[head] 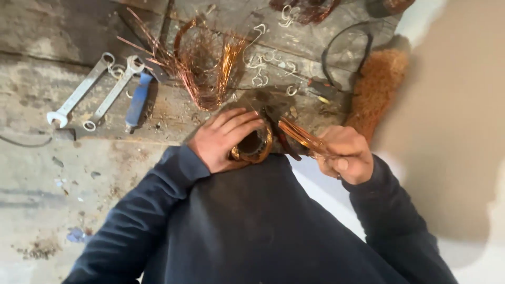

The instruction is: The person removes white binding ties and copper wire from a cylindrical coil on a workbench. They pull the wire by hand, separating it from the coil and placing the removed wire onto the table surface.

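**Ann:** Rough, stained wooden workbench (42, 84) fills the top of the view, with pale floor off to the right. What's hard to read from up there?

**Bo:** Plenty. A dark-sleeved torso blocks the lower half, and the round motor winding (253, 144) sits pressed between both hands, so its underside is hidden. Something rusty at the top edge is cut off.

**Ann:** And the bench itself?

**Bo:** Scratched, grimy, littered with small white clips (263, 66). Two spanners (92, 89) lie side by side at the left, a blue-handled tool (138, 100) just beside them. A loose tangle of copper wire (202, 68) lies behind the hands, a black cable (342, 47) curls to the right.

**Ann:** The hands?

**Bo:** Left hand (223, 139) lies spread over the winding's side, fingers flat against it. Right hand (344, 152) is clenched round a bundle of copper strands (300, 135) running from the winding.

**Ann:** The winding's look?

**Bo:** Dark core, hollow centre, bright copper ring at its rim, near the bench edge
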